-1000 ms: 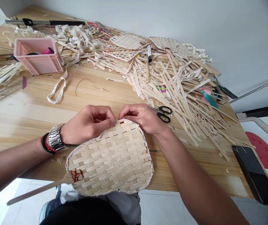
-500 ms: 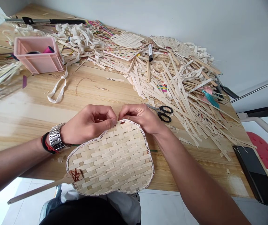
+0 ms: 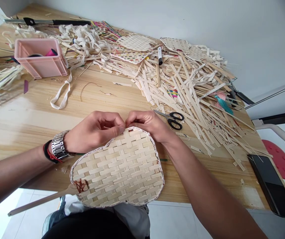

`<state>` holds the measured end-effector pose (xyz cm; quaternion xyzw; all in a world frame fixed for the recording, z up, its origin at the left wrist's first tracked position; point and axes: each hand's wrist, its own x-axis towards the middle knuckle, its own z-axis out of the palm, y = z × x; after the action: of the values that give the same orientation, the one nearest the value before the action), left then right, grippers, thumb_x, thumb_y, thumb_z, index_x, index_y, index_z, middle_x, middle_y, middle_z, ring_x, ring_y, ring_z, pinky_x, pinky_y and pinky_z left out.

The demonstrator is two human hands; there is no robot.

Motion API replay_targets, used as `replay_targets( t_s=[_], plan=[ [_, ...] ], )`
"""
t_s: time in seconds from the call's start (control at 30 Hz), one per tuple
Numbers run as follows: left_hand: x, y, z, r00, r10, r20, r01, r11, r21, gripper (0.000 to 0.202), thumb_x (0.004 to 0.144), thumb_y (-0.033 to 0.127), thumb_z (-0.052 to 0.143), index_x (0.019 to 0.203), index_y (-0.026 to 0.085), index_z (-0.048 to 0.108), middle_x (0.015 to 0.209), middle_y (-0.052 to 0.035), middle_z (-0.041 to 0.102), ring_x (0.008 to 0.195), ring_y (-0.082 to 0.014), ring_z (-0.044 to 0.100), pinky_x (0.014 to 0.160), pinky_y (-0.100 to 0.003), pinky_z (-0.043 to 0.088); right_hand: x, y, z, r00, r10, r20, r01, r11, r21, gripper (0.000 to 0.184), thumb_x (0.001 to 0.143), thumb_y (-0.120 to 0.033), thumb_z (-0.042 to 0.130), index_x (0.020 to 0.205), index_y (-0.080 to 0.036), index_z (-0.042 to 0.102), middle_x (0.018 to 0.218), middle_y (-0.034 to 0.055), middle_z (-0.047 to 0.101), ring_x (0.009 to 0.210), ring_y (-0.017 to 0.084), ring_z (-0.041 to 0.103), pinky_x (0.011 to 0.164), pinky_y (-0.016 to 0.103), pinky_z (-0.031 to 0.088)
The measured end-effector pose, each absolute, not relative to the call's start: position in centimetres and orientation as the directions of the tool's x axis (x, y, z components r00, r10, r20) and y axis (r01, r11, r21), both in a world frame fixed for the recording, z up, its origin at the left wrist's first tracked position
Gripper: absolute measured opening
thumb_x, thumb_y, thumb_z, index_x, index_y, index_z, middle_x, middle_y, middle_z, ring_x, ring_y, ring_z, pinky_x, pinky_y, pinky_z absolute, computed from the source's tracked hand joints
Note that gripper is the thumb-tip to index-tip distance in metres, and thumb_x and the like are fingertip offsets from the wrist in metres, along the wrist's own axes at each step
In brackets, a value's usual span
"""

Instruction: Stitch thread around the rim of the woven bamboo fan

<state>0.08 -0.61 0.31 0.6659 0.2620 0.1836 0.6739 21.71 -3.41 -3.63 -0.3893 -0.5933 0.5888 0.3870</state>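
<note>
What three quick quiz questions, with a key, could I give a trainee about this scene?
1. True or false: the silver watch is on the left wrist.
2. Which of these is nearest the right hand: A) phone, B) scissors, C) pink bin?
3. Fill in the colour: the handle is lashed to the woven fan with ____ thread.

Key: 1. True. 2. B. 3. Reddish-brown.

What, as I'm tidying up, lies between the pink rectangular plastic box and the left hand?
In the head view, a looped white fabric strip lies on the pale wooden tabletop between the pink box and the left hand.
</note>
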Motion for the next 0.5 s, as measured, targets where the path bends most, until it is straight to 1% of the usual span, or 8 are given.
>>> replay_targets(
  t_s=[0.17,0.33,0.5],
  plan=[
    [0.04,-0.66,0.28,0.806,0.586,-0.088,0.077,0.043,0.996,0.02,0.094,0.018,0.057,0.076,0.011,0.061,0.059,0.0053,0.045,0.048,-0.0034,0.031,0.042,-0.014,0.026,21.53,-3.53,-3.51,-0.384,0.923,-0.026,-0.021,-0.038,-0.999,0.009,0.083,-0.021,0.07,0.076,-0.015,0.068,0.076,-0.0013,0.063,0.069,0.009,0.056,0.063,0.021,0.043],
    [0.04,-0.76,0.28,0.809,0.583,-0.076,0.06,0.046,0.997,0.019,0.094,0.019,0.057,0.077,0.011,0.061,0.059,0.0051,0.045,0.049,-0.0036,0.031,0.043,-0.015,0.026,21.3,-3.6,-3.5,-0.385,0.922,-0.038,-0.073,-0.072,-0.995,0.008,0.082,-0.018,0.07,0.075,-0.015,0.067,0.072,-0.003,0.062,0.066,0.008,0.055,0.064,0.021,0.043],
    [-0.01,-0.65,0.1,0.806,0.588,-0.073,0.054,0.05,0.997,0.019,0.093,0.017,0.058,0.075,0.011,0.061,0.059,0.0049,0.045,0.049,-0.0038,0.032,0.043,-0.015,0.026,21.14,-3.63,-3.5,-0.395,0.917,-0.049,-0.094,-0.093,-0.991,0.01,0.08,-0.02,0.071,0.073,-0.015,0.067,0.071,-0.0027,0.062,0.065,0.008,0.054,0.062,0.021,0.042]
  ],
)
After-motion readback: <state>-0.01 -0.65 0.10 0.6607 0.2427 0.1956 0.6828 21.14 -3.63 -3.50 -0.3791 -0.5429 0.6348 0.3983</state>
